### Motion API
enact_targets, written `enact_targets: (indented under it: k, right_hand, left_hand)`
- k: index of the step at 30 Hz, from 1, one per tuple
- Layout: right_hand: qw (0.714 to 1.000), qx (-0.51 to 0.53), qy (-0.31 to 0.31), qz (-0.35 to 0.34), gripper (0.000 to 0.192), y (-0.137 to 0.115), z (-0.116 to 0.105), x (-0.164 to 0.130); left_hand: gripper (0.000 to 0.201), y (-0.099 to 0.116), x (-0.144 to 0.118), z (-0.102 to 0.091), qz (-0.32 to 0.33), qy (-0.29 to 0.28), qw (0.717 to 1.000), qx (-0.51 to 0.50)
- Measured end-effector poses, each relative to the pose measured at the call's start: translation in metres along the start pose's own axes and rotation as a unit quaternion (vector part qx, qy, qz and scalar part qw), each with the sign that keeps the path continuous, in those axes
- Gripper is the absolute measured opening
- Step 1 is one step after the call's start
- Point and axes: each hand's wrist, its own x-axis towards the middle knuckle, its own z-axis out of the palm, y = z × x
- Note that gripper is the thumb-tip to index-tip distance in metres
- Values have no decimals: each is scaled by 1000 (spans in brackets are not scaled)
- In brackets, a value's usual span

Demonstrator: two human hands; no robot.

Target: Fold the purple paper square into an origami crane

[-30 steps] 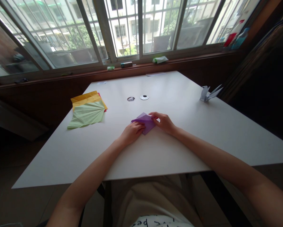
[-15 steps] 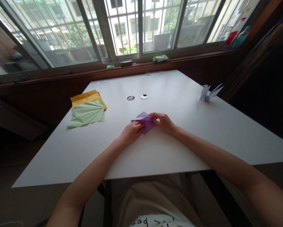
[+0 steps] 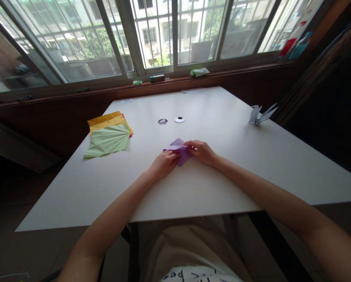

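Observation:
A small folded sheet of purple paper (image 3: 185, 156) lies on the white table (image 3: 210, 192) in front of me, turned like a diamond. A raised flap with a paler edge crosses its middle. My left hand (image 3: 164, 162) rests on the lower left of the paper, its fingers pressed on it near the flap. At the flap's right end, the thumb and fingertips of my right hand (image 3: 201, 150) pinch the paper. The fingertips cover parts of both side corners.
Creased green paper (image 3: 107, 141) overlaps yellow paper (image 3: 106, 119) on the left, with a red edge beneath. A folded grey paper crane (image 3: 259, 116) stands near the right edge. Two round inserts, one a white ring (image 3: 179, 120), sit mid-table. Small items line the windowsill (image 3: 105, 91).
Almost nothing differs. The raised flap of the purple paper looks slightly flatter at its right end, while both hands keep their places.

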Motion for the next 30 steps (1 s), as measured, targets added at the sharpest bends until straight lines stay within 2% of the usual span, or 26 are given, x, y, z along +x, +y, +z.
enact_targets:
  k: [11,18,24,30]
  right_hand:
    - [1000,-7,3,-4,23,-1,0,0]
    - [1000,9,20,-3,23,-4,-1,0]
    - [999,8,45,-1,27,-2,0,0]
    - [997,8,82,-6,32,-3,-1,1]
  left_hand:
    - [26,1,0,0,-2,-4,1000,-3]
    - [40,0,0,0,-19,0,1000,-3]
    - [60,-4,-1,5,-27,13,999,-22]
    - [64,-6,-1,7,-36,17,999,-27]
